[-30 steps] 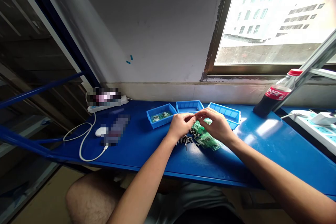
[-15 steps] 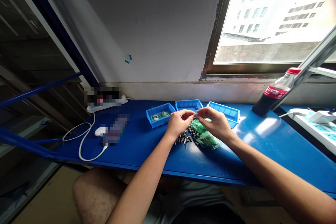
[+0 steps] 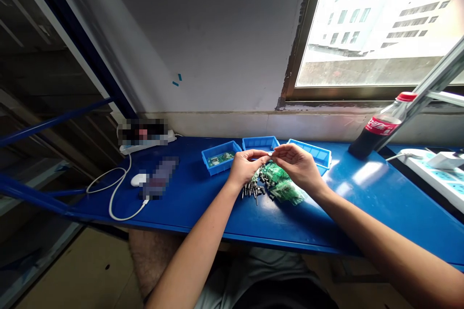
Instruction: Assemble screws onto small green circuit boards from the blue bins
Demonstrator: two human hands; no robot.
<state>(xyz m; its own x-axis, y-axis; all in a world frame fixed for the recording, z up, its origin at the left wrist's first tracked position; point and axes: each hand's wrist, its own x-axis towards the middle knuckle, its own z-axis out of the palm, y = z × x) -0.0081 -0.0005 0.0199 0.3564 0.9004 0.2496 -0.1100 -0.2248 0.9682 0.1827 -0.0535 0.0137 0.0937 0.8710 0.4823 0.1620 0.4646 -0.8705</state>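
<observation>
My left hand [image 3: 245, 169] and my right hand [image 3: 297, 164] meet fingertip to fingertip above the blue table. Both are closed in a pinch around a tiny pale piece [image 3: 270, 154], too small to name. Below them lies a pile of dark metal screws [image 3: 253, 192]. Beside the screws, under my right hand, are green plastic bags [image 3: 290, 192] with small parts in them. Behind my hands stand three blue bins: the left bin [image 3: 217, 170] holds green circuit boards [image 3: 221, 159], the middle bin [image 3: 259, 142] is partly covered, and the right bin [image 3: 324, 158] is partly behind my right hand.
A cola bottle [image 3: 379, 128] leans by the window at the right, near a white power strip [image 3: 447, 174]. To the left lie a blurred-out flat object [image 3: 161, 176], a white mouse-like item [image 3: 138, 180] and a white cable [image 3: 112, 203]. The table's front edge [image 3: 275, 245] runs below my forearms.
My fingertips have shifted slightly, and the tiny pale piece shows a little more between them. My leg under the table has moved to the right. The bins, screws and bags stay put.
</observation>
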